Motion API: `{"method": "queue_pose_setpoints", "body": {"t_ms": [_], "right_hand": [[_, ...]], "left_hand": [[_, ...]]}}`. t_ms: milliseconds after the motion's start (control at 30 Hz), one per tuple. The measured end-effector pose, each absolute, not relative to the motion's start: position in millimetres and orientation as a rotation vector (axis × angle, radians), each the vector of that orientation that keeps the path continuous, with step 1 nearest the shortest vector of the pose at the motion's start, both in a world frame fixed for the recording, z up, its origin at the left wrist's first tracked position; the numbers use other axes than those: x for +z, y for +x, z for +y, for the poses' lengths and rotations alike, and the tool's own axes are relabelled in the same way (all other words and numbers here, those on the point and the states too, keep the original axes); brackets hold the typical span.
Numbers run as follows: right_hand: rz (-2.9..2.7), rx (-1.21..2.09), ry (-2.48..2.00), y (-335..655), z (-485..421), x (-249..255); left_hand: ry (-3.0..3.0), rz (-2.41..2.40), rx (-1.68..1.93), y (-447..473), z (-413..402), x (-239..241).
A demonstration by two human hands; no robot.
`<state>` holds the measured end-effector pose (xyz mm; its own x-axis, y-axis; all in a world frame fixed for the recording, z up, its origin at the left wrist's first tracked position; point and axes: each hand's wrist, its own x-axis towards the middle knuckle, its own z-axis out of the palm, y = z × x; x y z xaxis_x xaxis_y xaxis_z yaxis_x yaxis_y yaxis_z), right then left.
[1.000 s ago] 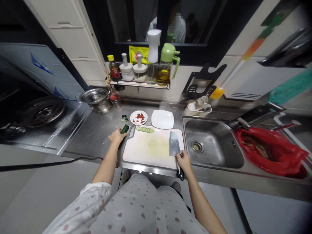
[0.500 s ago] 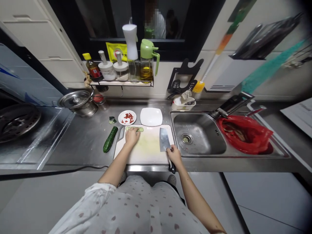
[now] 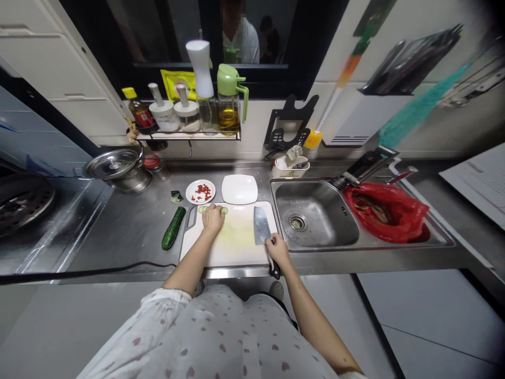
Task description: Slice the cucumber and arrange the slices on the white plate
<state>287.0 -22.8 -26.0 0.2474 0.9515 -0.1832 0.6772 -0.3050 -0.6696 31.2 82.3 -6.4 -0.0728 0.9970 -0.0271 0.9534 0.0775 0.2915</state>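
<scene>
My left hand (image 3: 213,219) lies over a row of cucumber slices (image 3: 202,209) at the far edge of a white cutting board (image 3: 236,239), fingers curled down on them. My right hand (image 3: 276,249) grips the black handle of a cleaver (image 3: 261,232) whose blade rests flat on the board's right side. A cucumber piece (image 3: 173,228) lies on the steel counter just left of the board.
Behind the board stand a small plate of chopped red chili (image 3: 200,191) and a white square plate (image 3: 239,189). The sink (image 3: 315,221) is to the right, with a red bag (image 3: 386,210) beyond it. A lidded pot (image 3: 116,167) and a condiment shelf (image 3: 185,134) lie at the back left.
My left hand let go of the cucumber piece on the counter and moved right onto the slices on the board. The right hand kept hold of the cleaver.
</scene>
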Motion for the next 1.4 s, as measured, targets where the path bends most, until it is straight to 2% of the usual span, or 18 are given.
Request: {"method": "queue_pose_setpoints", "body": {"t_ms": [467,667,833,1067,1233,1400], "right_hand": [[-1.544,0.899,-1.946,289.6,-33.5,-15.7],[-1.513,1.140,-1.822,280.9,-41.6,-3.2],[-1.722,0.902,-1.766,270.6,-46.7,26.1],[-1.970,0.747,-1.804,255.8,-46.3,52.7],[-2.451,0.675,-1.971,245.1,-39.8,61.5],[-2.645,0.681,-1.968,232.3,-42.5,62.3]], "left_hand": [[1.515,1.967,0.449,14.3,57.5,-5.9],[1.451,1.949,0.452,0.0,44.8,-8.3],[1.440,1.922,0.440,-4.1,38.7,-14.4],[1.502,1.994,0.388,-8.1,33.3,-9.2],[1.516,2.061,0.355,-9.5,32.1,-4.5],[1.494,2.089,0.339,-7.9,32.8,-4.4]]}}
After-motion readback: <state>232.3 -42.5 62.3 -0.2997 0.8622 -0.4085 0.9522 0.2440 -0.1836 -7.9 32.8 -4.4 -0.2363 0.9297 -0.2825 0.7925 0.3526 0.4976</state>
